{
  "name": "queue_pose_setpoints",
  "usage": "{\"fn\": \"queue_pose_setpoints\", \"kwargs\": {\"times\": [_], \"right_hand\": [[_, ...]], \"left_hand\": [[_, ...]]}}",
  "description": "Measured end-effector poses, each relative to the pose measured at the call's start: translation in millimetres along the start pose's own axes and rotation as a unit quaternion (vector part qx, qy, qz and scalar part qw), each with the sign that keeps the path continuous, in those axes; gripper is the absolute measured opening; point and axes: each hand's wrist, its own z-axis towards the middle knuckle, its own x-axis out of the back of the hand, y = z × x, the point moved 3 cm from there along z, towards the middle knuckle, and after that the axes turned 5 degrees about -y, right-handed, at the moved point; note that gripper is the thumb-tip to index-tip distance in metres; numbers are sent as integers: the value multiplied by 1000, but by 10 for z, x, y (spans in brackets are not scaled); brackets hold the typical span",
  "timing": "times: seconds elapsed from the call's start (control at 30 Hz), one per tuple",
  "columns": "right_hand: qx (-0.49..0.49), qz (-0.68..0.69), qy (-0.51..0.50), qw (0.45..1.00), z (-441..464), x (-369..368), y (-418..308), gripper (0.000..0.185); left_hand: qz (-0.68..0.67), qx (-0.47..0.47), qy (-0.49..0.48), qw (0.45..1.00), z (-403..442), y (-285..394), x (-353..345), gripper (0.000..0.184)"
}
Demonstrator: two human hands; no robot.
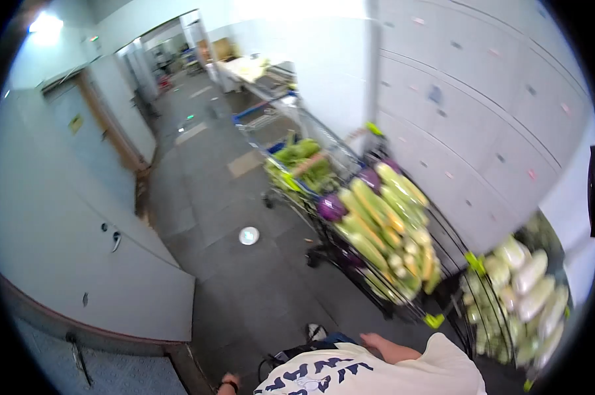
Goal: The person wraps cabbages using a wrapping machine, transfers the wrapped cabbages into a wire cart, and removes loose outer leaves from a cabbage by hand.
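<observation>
My left hand (230,379) hangs low at the bottom edge, a dark band at its wrist; its fingers are mostly cut off or blurred. On the other side of my body, my right hand (372,341) hangs near the loaded shopping cart, apart from it. Blur hides how its fingers are bent. In that cart (432,321) lie corn cobs (383,224) in green husks, with purple cabbages (331,207) at the far end. To the right, another cart (476,264) is full of long pale vegetables (533,296) that look wrapped.
Farther ahead, a blue-rimmed cart (248,118) carries leafy greens (300,158). Grey lockers (468,118) line the right wall. At left is a grey door (113,243) with a handle. A bright round spot (248,236) shows on the dark tiled corridor floor (244,296).
</observation>
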Motion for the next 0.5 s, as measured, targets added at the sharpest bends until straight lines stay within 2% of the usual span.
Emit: {"fn": "queue_pose_setpoints", "kwargs": {"times": [0.03, 0.07, 0.1, 0.13, 0.2, 0.3, 0.4, 0.5], "right_hand": [[52, 144, -22, 988, 236, -48, -679, 49], [38, 32, -15, 999, 231, -23, -1586, 49], [125, -64, -8, 990, 564, -59, -2234, 50], [209, -158, -2, 965, 851, -105, -2849, 50], [294, -318, 33, 900, 954, -135, -4093, 50], [244, -391, -20, 887, 1258, -274, -5757, 51], [248, -413, 2, 876, 1721, -345, -6835, 51], [212, -431, 44, 876, 2464, -239, -7243, 51]], "left_hand": [[-151, 18, 15, 988, 50, -67, 75, 45], [-345, 38, 34, 937, 161, -159, 287, 46], [-447, 49, 46, 892, 177, -215, 536, 46], [-492, 49, 52, 868, 240, -296, 768, 46], [-541, 43, 61, 838, 446, -427, 1135, 46], [-577, 40, 58, 814, 945, -853, 1684, 47], [-582, 46, 49, 811, 1487, -1400, 2224, 48], [-524, 36, 54, 849, 2117, -2049, 2719, 49]]}}
